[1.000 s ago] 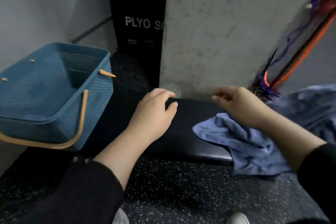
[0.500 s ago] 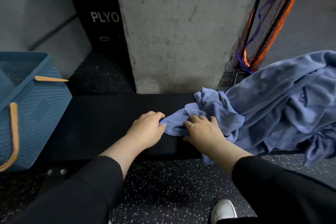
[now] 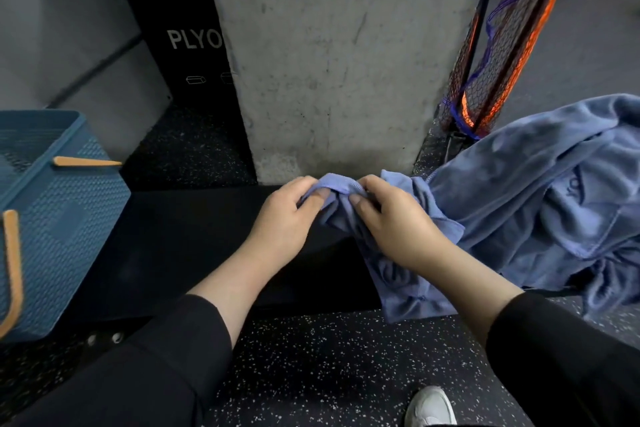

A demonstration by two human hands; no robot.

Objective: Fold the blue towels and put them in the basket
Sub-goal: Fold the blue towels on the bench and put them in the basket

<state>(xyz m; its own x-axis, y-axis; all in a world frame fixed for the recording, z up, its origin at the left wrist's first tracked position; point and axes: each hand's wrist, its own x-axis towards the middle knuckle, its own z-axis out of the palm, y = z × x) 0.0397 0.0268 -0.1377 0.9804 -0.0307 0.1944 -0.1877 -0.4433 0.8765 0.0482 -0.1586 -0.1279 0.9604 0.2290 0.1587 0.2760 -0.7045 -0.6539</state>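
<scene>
Both hands, left hand point(image 3: 282, 215) and right hand point(image 3: 394, 218), have fingers clamped on one blue towel point(image 3: 398, 284) on the desk point(image 3: 194, 246), right of the basket point(image 3: 59, 218); it looks soft and limp, best held by the hem.

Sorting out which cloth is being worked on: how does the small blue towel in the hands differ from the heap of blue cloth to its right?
The small blue towel is pinched along its top edge by the left hand and right hand and hangs over the black bench; the crumpled blue cloth heap lies untouched. The heap is far bulkier. Both are the same blue and unfolded.
</scene>
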